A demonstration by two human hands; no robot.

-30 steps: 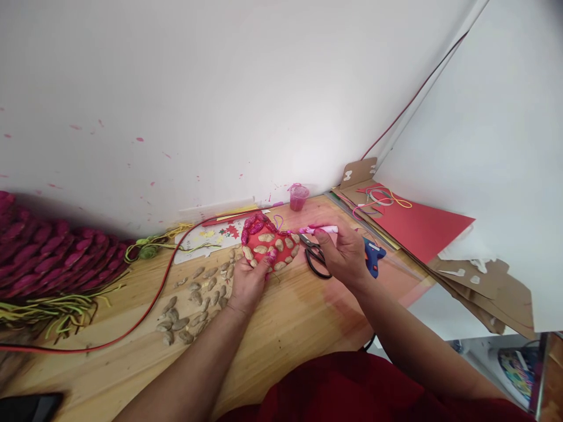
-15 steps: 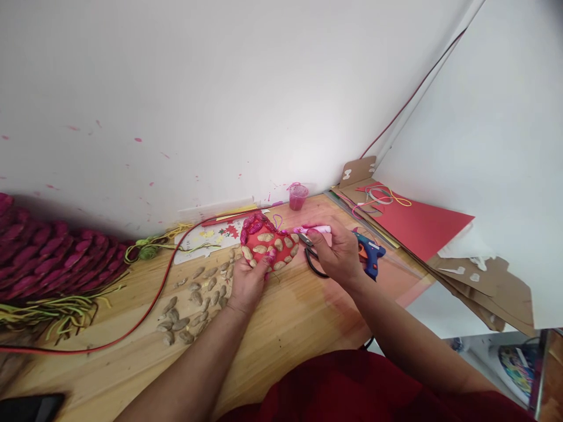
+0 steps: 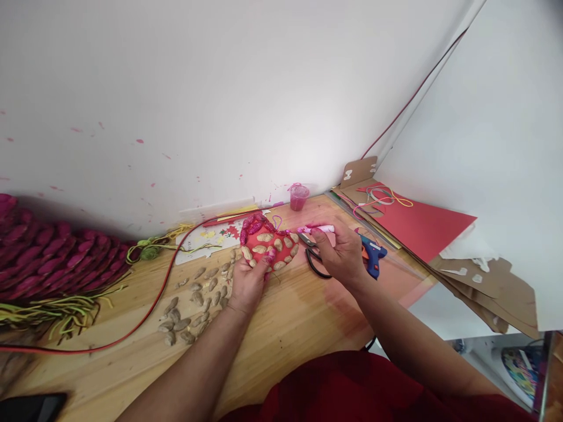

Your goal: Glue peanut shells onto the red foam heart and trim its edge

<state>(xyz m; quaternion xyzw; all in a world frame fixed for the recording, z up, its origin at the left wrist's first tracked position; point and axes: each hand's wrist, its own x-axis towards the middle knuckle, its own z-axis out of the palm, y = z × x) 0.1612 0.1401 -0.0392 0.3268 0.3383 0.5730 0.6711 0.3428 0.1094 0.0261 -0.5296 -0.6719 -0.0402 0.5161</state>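
My left hand grips the lower edge of a red heart-shaped piece, its paint-stained thumb on the front. Unpainted peanuts cover much of the heart, while those along its upper left edge are shiny magenta. A purple loop sticks up behind the top. To the right, my right hand is closed around a white-handled paintbrush smeared with pink paint. The brush points left, its tip just off the heart's right edge. Behind both hands, a clear plastic cup of pink paint stands by the wall.
Loose peanuts lie left of my hands, beside a red cord. Stacked magenta peanut pieces sit far left. Black-handled scissors and a blue glue gun lie near my right hand. Red paper and cardboard lie right.
My right hand has drawn the brush slightly to the right, away from the magenta-painted peanuts. My left hand and the heart have barely moved.
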